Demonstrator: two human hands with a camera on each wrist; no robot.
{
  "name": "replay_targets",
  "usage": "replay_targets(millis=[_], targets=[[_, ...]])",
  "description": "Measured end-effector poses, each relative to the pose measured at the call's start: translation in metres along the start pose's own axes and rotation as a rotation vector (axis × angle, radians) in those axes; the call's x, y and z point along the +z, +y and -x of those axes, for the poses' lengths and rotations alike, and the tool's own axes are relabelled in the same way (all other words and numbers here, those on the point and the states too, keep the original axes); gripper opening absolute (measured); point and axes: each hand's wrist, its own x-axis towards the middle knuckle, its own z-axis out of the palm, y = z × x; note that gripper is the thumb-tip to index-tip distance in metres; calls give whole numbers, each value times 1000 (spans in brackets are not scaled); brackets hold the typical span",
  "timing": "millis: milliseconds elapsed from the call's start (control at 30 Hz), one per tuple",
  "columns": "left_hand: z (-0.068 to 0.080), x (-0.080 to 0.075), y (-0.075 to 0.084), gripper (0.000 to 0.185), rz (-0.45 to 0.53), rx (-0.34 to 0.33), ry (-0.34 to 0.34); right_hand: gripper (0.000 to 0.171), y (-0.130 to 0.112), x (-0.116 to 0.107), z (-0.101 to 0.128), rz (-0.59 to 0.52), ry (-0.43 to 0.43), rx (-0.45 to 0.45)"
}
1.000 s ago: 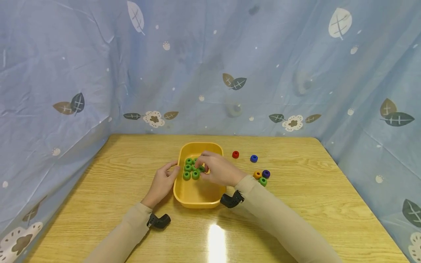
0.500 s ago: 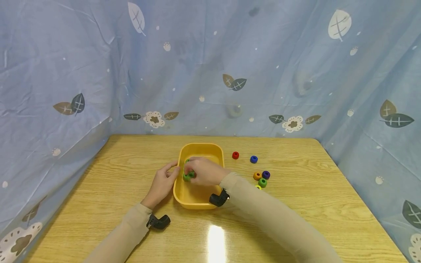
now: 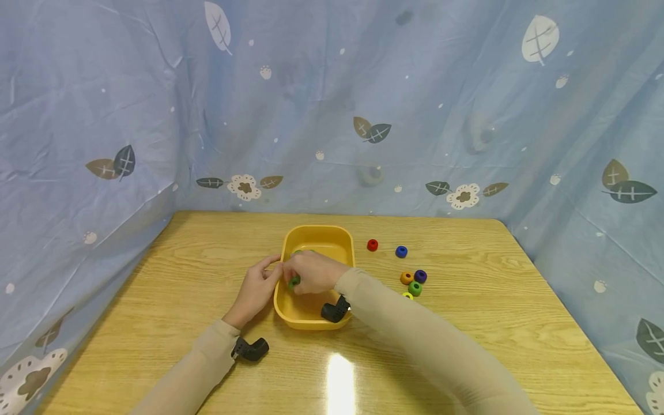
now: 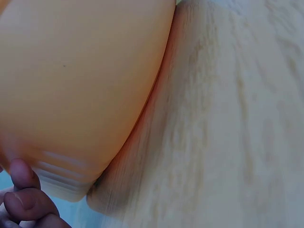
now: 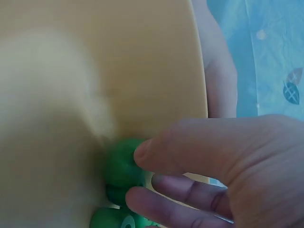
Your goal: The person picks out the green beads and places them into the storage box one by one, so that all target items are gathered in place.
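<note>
A yellow plastic bin [image 3: 312,324] stands on the wooden table with green beads in it. My right hand [image 3: 313,272] reaches into its left side, pinching a green bead [image 5: 124,164] between thumb and finger. Another green bead [image 5: 110,218] lies right below that one in the right wrist view. The hand hides most of the other beads. Against the outer left wall of the bin rests my left hand [image 3: 256,286], its fingertips at the rim. In the left wrist view its bent fingers [image 4: 31,203] touch the bin's wall.
Right of the bin lie loose beads: red [image 3: 372,245], blue [image 3: 402,252], orange [image 3: 407,278], purple [image 3: 421,276], green [image 3: 414,289] and yellow [image 3: 407,295], the last partly behind the right sleeve [image 3: 415,328]. A patterned blue cloth [image 3: 332,104] hangs behind the table.
My right hand has moved left and slightly toward me inside the bin with a green bead, covering most of the beads there. The yellow bead has come into view. My left hand stays put.
</note>
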Motion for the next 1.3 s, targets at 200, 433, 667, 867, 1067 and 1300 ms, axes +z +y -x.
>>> replay_targets(millis=[200,433,667,867,1067,1300], targets=[[-1,0,0,47,-1,-1,-6,12,1,1,-2,-18,-20,32],[0,0,2,47,-4,-1,-8,11,3,2,-1,-29,-4,24],[1,-1,2,48,-6,0,0,12,4,-1,3,-77,-2,46],[2,-1,4,50,9,-6,-14,15,8,-5,10,-105,41,54],[3,0,5,49,33,-8,-7,16,13,-16,23,-161,109,23],[2,0,5,53,21,-29,-7,21,21,-26,45,-230,171,77]])
